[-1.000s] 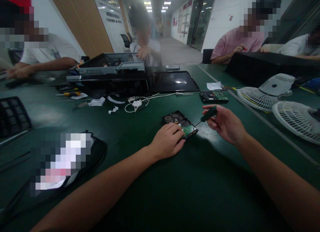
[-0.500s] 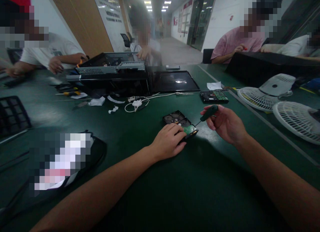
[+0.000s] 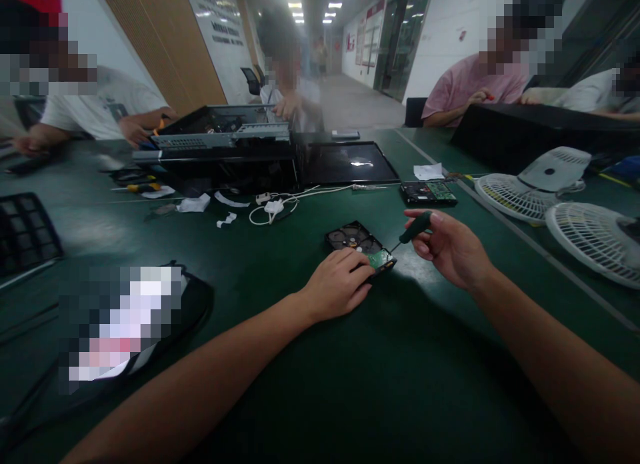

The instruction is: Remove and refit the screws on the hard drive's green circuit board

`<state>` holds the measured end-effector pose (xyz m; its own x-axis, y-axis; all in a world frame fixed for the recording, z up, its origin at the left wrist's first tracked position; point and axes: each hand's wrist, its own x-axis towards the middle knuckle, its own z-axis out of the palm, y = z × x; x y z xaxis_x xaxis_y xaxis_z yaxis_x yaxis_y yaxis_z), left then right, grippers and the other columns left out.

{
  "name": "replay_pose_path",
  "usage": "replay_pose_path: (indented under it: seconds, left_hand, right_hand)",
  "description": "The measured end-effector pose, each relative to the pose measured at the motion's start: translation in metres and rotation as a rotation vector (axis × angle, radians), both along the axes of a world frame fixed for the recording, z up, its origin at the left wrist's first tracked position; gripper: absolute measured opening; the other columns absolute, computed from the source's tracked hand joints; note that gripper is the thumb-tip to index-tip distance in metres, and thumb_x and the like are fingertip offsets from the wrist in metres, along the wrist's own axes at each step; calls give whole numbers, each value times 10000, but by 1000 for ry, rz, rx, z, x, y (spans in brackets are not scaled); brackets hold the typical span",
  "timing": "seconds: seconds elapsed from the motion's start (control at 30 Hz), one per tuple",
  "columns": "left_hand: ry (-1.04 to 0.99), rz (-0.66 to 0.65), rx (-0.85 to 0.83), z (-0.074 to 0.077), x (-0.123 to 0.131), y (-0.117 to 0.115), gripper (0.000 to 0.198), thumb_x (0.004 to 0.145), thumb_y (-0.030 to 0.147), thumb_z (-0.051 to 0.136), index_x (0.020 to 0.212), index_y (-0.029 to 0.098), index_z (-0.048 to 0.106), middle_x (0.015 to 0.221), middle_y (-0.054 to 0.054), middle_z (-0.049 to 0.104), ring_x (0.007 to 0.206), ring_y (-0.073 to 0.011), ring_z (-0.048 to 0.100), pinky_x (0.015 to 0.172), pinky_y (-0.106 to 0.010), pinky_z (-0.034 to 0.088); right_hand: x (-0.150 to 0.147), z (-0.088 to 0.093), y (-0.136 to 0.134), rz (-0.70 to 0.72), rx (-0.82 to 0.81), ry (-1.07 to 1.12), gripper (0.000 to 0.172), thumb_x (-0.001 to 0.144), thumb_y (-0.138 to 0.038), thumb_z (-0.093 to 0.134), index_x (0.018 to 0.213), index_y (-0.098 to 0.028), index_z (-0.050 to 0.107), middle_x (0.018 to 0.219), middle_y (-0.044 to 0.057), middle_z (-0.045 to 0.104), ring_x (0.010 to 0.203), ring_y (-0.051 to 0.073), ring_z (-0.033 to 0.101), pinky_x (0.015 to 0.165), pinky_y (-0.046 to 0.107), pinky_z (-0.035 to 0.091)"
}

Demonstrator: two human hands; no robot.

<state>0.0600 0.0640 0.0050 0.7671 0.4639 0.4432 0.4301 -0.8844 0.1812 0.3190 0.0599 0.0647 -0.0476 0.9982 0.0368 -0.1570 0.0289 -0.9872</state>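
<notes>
A hard drive (image 3: 354,236) lies on the green table, its black casing and green circuit board facing up. My left hand (image 3: 341,284) rests over its near left side, fingers curled onto the board and edge, gripping it against the table. In my right hand (image 3: 453,247) is a screwdriver (image 3: 416,227) with a dark green handle, pinched between thumb and fingers. The shaft slants down to the left, and its tip meets the right corner of the drive's board. Whether the tip sits in a screw is too small to tell.
A second hard drive (image 3: 429,193) lies beyond my right hand. White fan parts (image 3: 520,196) stand on the right. An opened computer case (image 3: 220,164) is at the back, with a white cable (image 3: 260,214) and paper scraps before it. A dark bag (image 3: 197,294) lies left. Several people sit around.
My right hand and the screwdriver have shifted very slightly; the left hand stays on the hard drive. At far left, a co-worker's hand has moved right toward the computer case.
</notes>
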Motion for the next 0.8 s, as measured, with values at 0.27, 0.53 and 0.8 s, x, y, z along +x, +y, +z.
replay_pose_path:
  seconds: [0.27, 0.53, 0.8]
  left_hand:
    - [9, -1, -2, 0, -1, 0, 271, 993, 258, 626, 1244, 160, 646, 1254, -115, 648, 1160, -280, 588, 1004, -456, 507]
    - [-15, -7, 16, -3, 0, 1, 260, 990, 258, 630, 1229, 160, 650, 1232, -109, 651, 1142, -280, 595, 996, -459, 510]
    - [-4, -6, 16, -1, 0, 1, 262, 993, 258, 625, 1230, 150, 654, 1234, -112, 646, 1145, -280, 592, 997, -445, 500]
  right_hand:
    - [-1, 2, -3, 11, 12, -40, 222, 932, -415, 678, 1074, -249, 719, 1111, 76, 701, 620, 125, 506, 462, 294, 320]
    - [-1, -1, 1, 57, 37, 58, 270, 967, -457, 610, 1037, -213, 701, 1044, 101, 729, 609, 144, 547, 483, 298, 393]
    - [-1, 1, 1, 44, -7, 34, 335, 988, -429, 580, 1191, -218, 743, 1082, 100, 673, 607, 135, 486, 465, 304, 345]
